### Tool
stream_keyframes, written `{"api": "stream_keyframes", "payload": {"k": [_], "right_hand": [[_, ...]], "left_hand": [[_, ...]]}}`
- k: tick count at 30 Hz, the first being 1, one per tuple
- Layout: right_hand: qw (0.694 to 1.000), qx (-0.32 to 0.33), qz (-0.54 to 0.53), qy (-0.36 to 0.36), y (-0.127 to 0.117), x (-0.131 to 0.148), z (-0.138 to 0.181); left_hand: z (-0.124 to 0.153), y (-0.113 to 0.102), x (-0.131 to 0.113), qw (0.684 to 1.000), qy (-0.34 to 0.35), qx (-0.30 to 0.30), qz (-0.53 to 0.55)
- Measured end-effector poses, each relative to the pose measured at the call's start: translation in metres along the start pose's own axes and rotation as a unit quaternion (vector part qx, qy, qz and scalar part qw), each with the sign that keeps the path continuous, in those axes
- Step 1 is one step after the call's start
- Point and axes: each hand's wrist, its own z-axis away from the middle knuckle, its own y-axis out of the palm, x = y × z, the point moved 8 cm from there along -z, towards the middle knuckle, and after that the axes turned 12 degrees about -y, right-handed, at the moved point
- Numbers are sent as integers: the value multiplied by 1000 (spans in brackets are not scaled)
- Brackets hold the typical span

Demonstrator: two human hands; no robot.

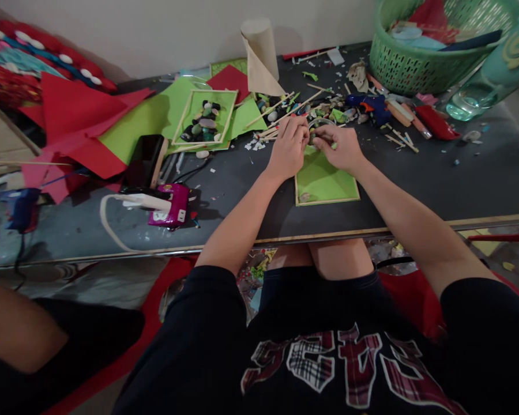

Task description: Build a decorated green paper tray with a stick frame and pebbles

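Observation:
My left hand (290,144) and my right hand (341,148) meet over the far end of a lime-green card (326,176) with a thin pale stick border. Fingers of both hands are curled inward, almost touching. Whatever the left one pinches is hidden behind its knuckles. Between my right thumb and fingers is something small and dark that I cannot make out. Just behind them shows the rim of a clear round dish (322,122). One small pale pebble (305,197) lies in the card's near left corner.
Pebbles, sticks and a blue glue gun (372,106) clutter the back. To the left are a framed green card (203,118) bearing several stones, a phone (143,161) and a purple power strip (173,206). A green basket (415,63) and water bottle (480,86) stand right. Another person's arm (17,328) shows lower left.

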Motion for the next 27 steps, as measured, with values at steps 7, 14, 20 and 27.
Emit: {"api": "stream_keyframes", "payload": {"k": [7,14,20,27], "right_hand": [[998,-65,1,-3,-17,-29,-2],[998,-47,-43,-2,-26,-52,-7],[992,-13,-122,1,-9,-40,-9],[986,14,-165,13,-2,-35,-4]], "left_hand": [[3,6,-5,999,-11,11,29],[-1,-1,7,987,-96,-22,130],[4,-2,24,965,-166,-34,199],[3,11,28,958,-169,1,232]]}}
